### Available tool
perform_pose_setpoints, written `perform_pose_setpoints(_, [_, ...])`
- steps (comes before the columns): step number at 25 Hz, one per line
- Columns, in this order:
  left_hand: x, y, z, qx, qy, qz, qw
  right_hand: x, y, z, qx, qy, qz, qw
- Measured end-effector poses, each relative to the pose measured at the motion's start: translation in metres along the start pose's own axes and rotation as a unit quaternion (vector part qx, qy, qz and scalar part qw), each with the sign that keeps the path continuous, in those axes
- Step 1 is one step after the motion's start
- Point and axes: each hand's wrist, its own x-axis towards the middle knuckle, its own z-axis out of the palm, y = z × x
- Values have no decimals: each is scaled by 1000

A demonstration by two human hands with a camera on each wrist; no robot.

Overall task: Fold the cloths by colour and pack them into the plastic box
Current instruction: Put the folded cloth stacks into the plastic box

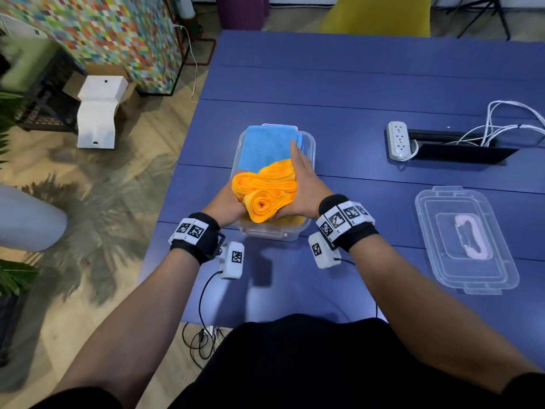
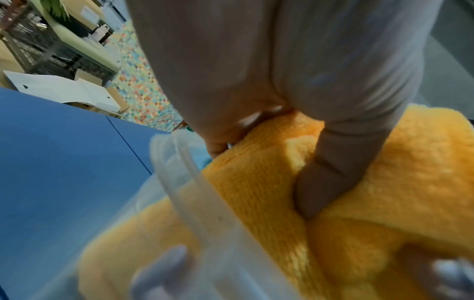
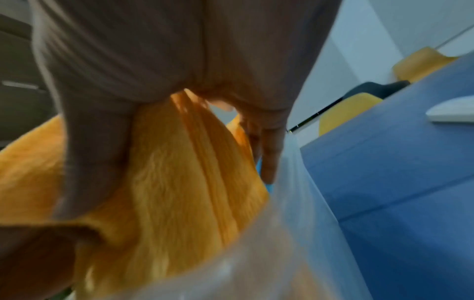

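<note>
A clear plastic box [image 1: 312, 143] stands on the blue table. Folded blue cloths [image 1: 265, 146] fill its far half. A stack of folded orange cloths [image 1: 265, 193] sits over the near half, partly inside the box, squeezed between both hands. My left hand [image 1: 228, 203] grips its left side; in the left wrist view the thumb [image 2: 328, 182] digs into the orange cloth [image 2: 256, 192] beside the box rim [image 2: 184, 182]. My right hand [image 1: 303, 181] holds the right side, its fingers [image 3: 269, 154] lying along the box wall [image 3: 290, 203] and the thumb on the other face of the orange cloth [image 3: 179, 182].
The box's clear lid [image 1: 466, 240] lies at the right with a pale pink clip [image 1: 472, 240] showing through it. A white power strip [image 1: 398, 140] and cables sit by a black slot [image 1: 460, 149]. The table's left edge [image 1: 188, 149] drops to the floor.
</note>
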Motion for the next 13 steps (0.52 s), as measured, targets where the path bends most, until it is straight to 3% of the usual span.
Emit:
perform_pose_setpoints(4, [5,4,-4,3,-15,-14,1000,-6,-39,-32,-184,-28,-79,979])
perform_pose_setpoints(7, [-1,15,-6,-78,-14,-49,996,-1,-48,-22,-257,-123,-52,957])
perform_pose_setpoints(9, [-2,16,-7,-85,-23,-72,994,-3,-48,-15,-273,-125,-37,953])
perform_pose_setpoints(11, [-5,22,-13,-34,-51,-95,994,-1,-49,-19,-263,-99,-33,959])
perform_pose_setpoints(13, [-5,30,-18,107,-88,-116,984,0,-50,-27,-270,-84,-43,958])
